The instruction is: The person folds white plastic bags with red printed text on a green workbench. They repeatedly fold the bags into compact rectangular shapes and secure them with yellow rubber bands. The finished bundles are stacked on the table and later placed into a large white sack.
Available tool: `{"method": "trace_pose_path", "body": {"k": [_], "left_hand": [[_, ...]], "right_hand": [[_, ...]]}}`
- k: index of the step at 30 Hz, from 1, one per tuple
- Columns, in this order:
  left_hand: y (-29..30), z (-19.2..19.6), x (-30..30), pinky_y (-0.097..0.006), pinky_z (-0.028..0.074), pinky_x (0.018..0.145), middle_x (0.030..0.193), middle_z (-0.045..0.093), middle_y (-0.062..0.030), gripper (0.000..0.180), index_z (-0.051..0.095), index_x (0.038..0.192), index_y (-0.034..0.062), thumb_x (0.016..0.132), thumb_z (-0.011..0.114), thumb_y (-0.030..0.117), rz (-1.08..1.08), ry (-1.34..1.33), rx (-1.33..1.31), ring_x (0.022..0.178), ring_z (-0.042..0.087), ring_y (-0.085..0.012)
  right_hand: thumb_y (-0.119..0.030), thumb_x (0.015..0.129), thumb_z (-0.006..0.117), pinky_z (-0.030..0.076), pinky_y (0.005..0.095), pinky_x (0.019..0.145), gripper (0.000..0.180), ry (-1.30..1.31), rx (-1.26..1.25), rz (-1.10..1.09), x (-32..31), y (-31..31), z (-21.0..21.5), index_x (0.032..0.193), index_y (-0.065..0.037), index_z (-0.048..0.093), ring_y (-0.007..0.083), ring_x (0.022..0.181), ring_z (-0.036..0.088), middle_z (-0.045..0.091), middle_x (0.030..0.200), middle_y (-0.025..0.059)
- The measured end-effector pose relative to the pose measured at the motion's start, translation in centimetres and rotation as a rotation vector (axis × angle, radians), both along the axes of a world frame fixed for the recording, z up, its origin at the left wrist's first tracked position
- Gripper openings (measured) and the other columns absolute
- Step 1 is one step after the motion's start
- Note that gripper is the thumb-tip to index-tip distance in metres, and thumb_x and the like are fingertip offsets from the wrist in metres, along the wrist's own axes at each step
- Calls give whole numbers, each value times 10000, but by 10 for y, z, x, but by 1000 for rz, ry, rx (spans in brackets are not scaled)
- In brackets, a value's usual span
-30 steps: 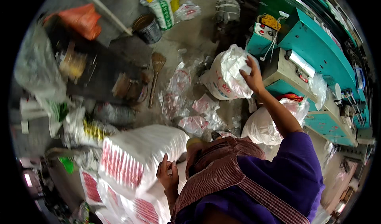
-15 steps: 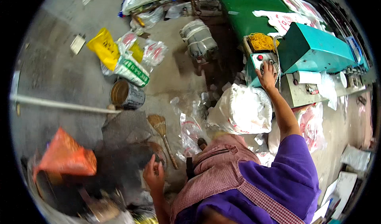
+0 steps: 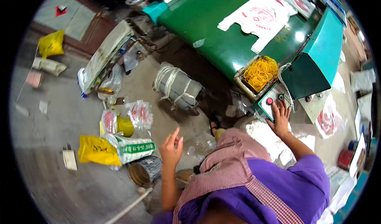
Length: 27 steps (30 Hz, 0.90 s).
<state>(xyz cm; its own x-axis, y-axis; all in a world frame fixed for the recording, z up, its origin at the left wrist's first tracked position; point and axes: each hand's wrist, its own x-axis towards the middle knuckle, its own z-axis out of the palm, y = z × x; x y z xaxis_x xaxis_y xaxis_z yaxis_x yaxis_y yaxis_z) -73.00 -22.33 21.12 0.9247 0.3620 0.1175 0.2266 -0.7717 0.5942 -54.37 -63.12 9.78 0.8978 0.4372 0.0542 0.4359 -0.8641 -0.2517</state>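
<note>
My right hand (image 3: 280,120) rests, fingers spread, on a small control box (image 3: 266,105) with a red button (image 3: 269,101) and a black knob (image 3: 281,97). Its fingertips lie just below the knob. Beside the box, a tray (image 3: 243,87) holds a heap of yellow rubber bands (image 3: 260,74). In the air at the left is my left hand (image 3: 171,149), fingers partly stretched and nothing in them. A white plastic sack (image 3: 258,135) stands below my right forearm.
White printed carrier bags (image 3: 260,15) lie on the green conveyor belt (image 3: 190,23). A teal machine housing (image 3: 315,65) flanks it. On the floor are a tied grey bundle (image 3: 178,87), a metal can (image 3: 146,171), a yellow sack (image 3: 97,150) and a pole (image 3: 133,206).
My view and body have turned toward the belt, bringing more of it into sight. My left hand has risen away from the dark area by the broom. My right hand stays at the control box.
</note>
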Motion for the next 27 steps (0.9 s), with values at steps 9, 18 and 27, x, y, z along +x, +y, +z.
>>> {"method": "trace_pose_path", "body": {"k": [9, 18, 27], "left_hand": [[93, -18, 178, -326, 480, 598, 779, 600, -76, 359, 633, 1142, 79, 786, 671, 92, -285, 219, -86, 640, 597, -203], [126, -37, 467, -328, 509, 649, 951, 607, -89, 352, 616, 1159, 90, 812, 661, 138, -732, 210, 11, 715, 637, -226], [97, -124, 683, -364, 475, 864, 1134, 550, -109, 402, 617, 1140, 90, 756, 718, 152, -1289, 164, 28, 1045, 546, -289]], "right_hand": [[-71, 764, 665, 259, 453, 1091, 667, 15, 499, -194, 14, 102, 78, 1367, -44, 381, 392, 1338, 300, 321, 1424, 205], [-176, 796, 697, 329, 413, 1067, 715, 163, 1267, -989, 246, 204, 28, 1391, -14, 335, 344, 1302, 368, 342, 1408, 197], [-308, 733, 747, 389, 467, 952, 772, 4, 256, -1367, 383, 201, -92, 1352, -32, 377, 401, 1117, 430, 423, 1254, 215]]}}
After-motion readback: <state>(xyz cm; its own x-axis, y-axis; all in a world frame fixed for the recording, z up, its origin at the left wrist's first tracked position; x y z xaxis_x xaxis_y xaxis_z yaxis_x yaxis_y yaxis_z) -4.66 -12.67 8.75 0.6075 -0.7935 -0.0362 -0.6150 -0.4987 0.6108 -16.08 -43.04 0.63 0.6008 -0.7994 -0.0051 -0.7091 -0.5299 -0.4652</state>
